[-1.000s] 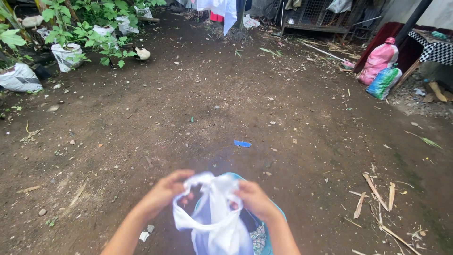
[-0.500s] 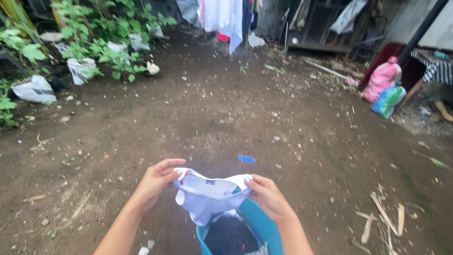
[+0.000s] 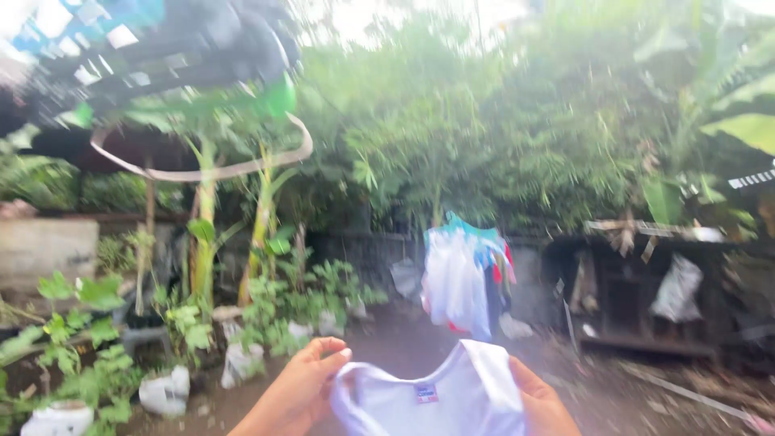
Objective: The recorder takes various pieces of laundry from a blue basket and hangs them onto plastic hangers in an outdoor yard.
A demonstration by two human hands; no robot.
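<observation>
Dense green foliage (image 3: 517, 121) fills the background of the blurred head view, with hung laundry (image 3: 464, 278) in white and blue near a dark shed (image 3: 638, 291). At lower left, white sack planters (image 3: 165, 391) stand on the dirt, each holding a leafy green plant (image 3: 69, 339); another planter (image 3: 242, 362) sits further right. Low in the middle, the white garment (image 3: 440, 396) is held up between both hands, its neck label facing the camera. The left hand (image 3: 303, 387) has its fingers (image 3: 327, 355) curled on the garment's left edge. The right hand (image 3: 545, 404) grips the right edge, fingers closed behind the cloth.
</observation>
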